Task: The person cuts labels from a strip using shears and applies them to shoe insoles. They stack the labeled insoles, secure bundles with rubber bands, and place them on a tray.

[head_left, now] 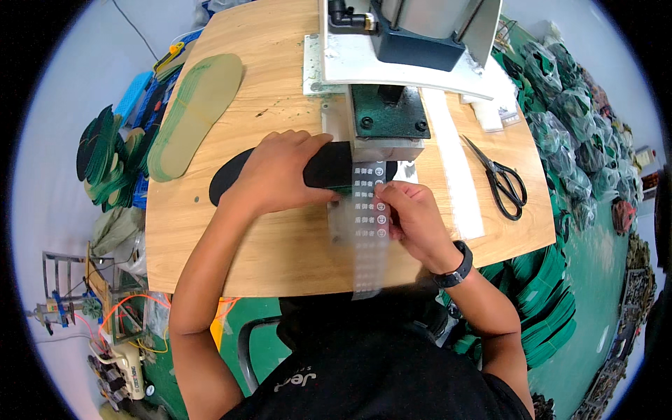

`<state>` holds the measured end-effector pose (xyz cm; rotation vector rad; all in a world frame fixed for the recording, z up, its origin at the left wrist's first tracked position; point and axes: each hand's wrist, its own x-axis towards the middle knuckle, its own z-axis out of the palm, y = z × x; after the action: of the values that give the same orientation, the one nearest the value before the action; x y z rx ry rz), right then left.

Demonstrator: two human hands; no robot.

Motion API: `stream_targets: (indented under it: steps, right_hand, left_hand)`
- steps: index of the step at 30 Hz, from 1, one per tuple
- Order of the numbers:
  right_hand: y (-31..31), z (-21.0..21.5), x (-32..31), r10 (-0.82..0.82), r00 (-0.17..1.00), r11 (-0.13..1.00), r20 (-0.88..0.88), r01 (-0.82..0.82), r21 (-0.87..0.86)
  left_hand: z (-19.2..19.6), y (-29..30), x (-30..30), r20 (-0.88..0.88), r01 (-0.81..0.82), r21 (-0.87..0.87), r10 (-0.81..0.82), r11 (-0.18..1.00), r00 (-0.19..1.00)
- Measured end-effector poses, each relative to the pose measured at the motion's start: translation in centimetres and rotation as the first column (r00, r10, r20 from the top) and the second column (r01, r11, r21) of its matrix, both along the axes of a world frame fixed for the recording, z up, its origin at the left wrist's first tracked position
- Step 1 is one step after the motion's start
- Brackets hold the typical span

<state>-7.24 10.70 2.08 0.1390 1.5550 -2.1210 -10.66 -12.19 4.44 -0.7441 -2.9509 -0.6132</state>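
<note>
A black insole (329, 162) lies crosswise on the table, its right end beneath the metal block of a press (387, 119). Over it my left hand (276, 171) is closed, fingers at the far edge and thumb at the near edge. A translucent strip (369, 241) with rows of white printed marks runs from the block across the insole toward me, hanging past the table's front edge. My right hand (414, 218) pinches the strip's right edge between thumb and forefinger, just in front of the block. The insole's part under the block is hidden.
Black-handled scissors (505, 185) lie to the right, beside a long white strip (455, 168). A stack of tan insoles (196, 115) sits at the table's left. More insoles (112, 157) are piled beyond that edge. Bagged green pieces (570, 126) line the right-hand floor.
</note>
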Motion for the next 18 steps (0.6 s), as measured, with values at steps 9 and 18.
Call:
stream_targets:
  steps: [9,18]
  right_hand:
    - [0.4,0.6,0.7,-0.030,1.000,0.999,-0.003,0.030,0.040]
    - [0.1,-0.1,-0.1,0.038,0.999,0.999,-0.016,-0.038,0.000]
  left_hand:
    - [-0.1,0.1,0.0,-0.019,-0.003,-0.002,0.003,1.000,1.000]
    - [-0.2,0.0,0.0,-0.048,0.006,0.000,-0.006,1.000,0.999]
